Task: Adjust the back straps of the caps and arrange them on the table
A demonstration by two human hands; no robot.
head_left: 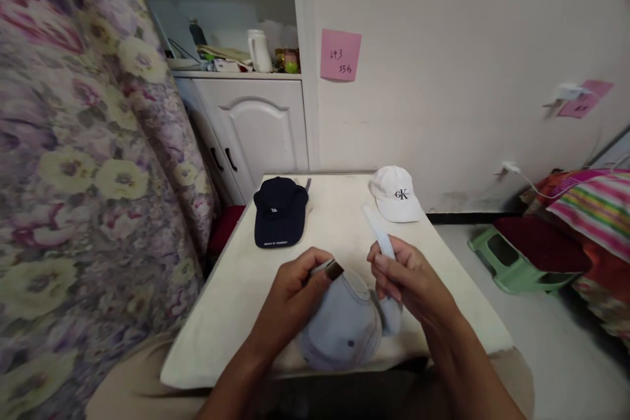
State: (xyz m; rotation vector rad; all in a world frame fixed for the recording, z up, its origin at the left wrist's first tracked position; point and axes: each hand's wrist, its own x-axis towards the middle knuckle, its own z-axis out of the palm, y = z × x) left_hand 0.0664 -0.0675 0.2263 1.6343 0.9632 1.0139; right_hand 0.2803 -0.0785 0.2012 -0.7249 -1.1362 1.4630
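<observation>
A pale blue cap [344, 328] lies at the near edge of the cream table [236, 302], between my two hands. My left hand [295, 295] is closed on the cap's back strap end with its dark metal buckle [331, 269]. My right hand [406, 279] is closed on the other, long pale strap [377, 230], which sticks up and away from me. A navy cap [279, 211] rests at the table's far left. At the far right of the table sits a white cap [395, 193] with a black logo.
A floral curtain or cover [73, 164] hangs close on the left. A white cabinet [251, 125] with a jug and clutter stands behind the table. The wall carries a pink note [340, 54]. A green stool [512, 262] and striped bedding [595, 210] lie to the right.
</observation>
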